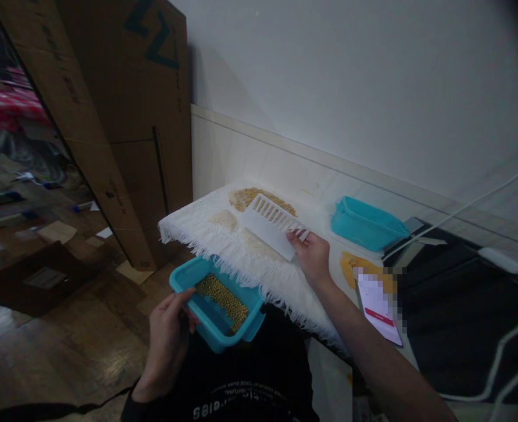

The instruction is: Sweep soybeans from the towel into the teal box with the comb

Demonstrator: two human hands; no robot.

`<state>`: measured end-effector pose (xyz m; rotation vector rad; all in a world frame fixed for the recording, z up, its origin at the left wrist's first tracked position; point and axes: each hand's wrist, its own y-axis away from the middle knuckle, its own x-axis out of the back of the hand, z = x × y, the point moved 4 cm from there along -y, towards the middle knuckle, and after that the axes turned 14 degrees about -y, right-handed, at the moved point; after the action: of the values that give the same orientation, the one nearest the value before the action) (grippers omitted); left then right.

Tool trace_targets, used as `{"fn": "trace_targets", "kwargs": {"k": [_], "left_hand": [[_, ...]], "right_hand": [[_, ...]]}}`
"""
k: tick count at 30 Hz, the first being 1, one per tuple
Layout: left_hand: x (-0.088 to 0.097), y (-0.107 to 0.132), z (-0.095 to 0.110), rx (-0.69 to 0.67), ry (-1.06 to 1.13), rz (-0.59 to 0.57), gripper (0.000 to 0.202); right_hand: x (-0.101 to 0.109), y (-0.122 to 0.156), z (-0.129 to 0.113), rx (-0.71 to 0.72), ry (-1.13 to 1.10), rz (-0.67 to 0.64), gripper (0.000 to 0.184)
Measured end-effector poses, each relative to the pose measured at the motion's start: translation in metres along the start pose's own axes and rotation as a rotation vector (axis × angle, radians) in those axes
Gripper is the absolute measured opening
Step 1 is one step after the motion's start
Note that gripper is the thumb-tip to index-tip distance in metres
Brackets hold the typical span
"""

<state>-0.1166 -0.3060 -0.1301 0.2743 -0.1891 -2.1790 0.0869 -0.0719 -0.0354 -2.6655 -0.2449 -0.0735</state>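
Note:
My left hand (167, 334) grips the near rim of a teal plastic bin (210, 319) holding a layer of small tan beans (224, 298), held just below the fringed edge of a white towel (241, 258). My right hand (312, 255) pinches a white slotted plastic scraper (270, 224) that rests on the towel. Beyond the scraper lies a pile of tan beans (254, 199), and a thinner smear of beans (224, 219) sits to its left.
A second teal bin (367, 223) sits on the white counter at the right. A phone (380, 308) lies beside an orange patch (351, 265). Tall cardboard boxes (122, 117) lean at the left. White cables (500, 351) cross a dark surface at the right.

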Motion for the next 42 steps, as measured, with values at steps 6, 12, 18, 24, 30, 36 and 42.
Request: {"fn": "trace_targets", "kwargs": {"k": [6,12,18,24,30,36,42], "left_hand": [[-0.003,0.004,0.002,0.010,-0.015,-0.008,0.035],[-0.003,0.003,0.002,0.002,-0.025,-0.007,0.035],[-0.003,0.004,0.003,0.014,-0.009,-0.006,0.036],[-0.001,0.005,0.001,0.007,-0.015,0.004,0.035],[-0.002,0.003,-0.001,0.036,0.008,-0.006,0.032],[-0.002,0.003,-0.002,0.027,-0.005,-0.008,0.033],[-0.002,0.004,0.001,0.019,-0.011,0.003,0.032]], "right_hand": [[-0.007,0.016,0.008,-0.222,-0.159,-0.162,0.053],[-0.021,-0.004,0.018,-0.294,-0.233,-0.213,0.055],[-0.026,-0.029,0.025,-0.343,-0.264,-0.186,0.059],[-0.014,-0.037,0.017,-0.333,-0.246,-0.116,0.061],[0.038,0.022,-0.032,0.056,0.231,0.131,0.043],[0.027,0.098,-0.049,0.391,0.864,0.223,0.039],[-0.013,0.110,-0.045,0.577,0.943,0.118,0.032]]}}
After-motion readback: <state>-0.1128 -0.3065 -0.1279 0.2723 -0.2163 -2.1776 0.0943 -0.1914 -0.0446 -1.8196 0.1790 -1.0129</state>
